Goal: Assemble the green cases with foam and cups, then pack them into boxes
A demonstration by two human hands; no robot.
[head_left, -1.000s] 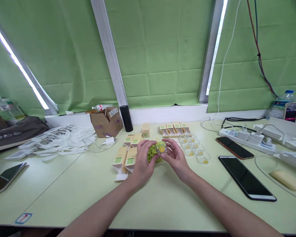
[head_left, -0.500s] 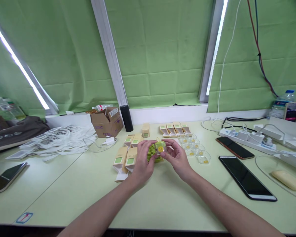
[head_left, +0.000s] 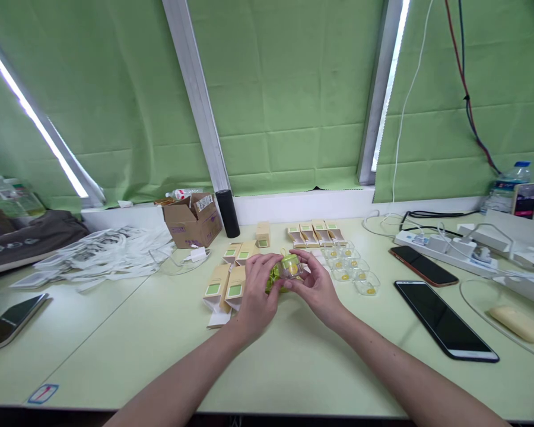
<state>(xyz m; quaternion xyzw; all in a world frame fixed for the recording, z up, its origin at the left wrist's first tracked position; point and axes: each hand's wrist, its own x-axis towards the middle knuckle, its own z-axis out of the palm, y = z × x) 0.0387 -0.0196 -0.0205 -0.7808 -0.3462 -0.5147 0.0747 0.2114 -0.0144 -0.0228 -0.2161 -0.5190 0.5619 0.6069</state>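
Between the fingertips of both hands is a small clear case [head_left: 290,265] with a green top and a yellow label. My left hand [head_left: 260,290] pinches it from the left, and my right hand [head_left: 317,287] grips its other side. Green pieces [head_left: 273,277] show just behind and below the case, partly hidden by the left fingers. Clear trays [head_left: 366,284] with yellow dots lie right of my right hand. Open cardboard boxes [head_left: 216,289] with green squares lie beside my left hand.
Behind are more small boxes [head_left: 317,233], a brown carton [head_left: 193,222] and a black cylinder [head_left: 228,213]. White straps [head_left: 111,255] are piled on the left. Phones [head_left: 445,320] and a power strip [head_left: 445,252] with cables lie on the right.
The case has tilted slightly between my fingers, so its green top shows more. Both hands remain in nearly the same place.
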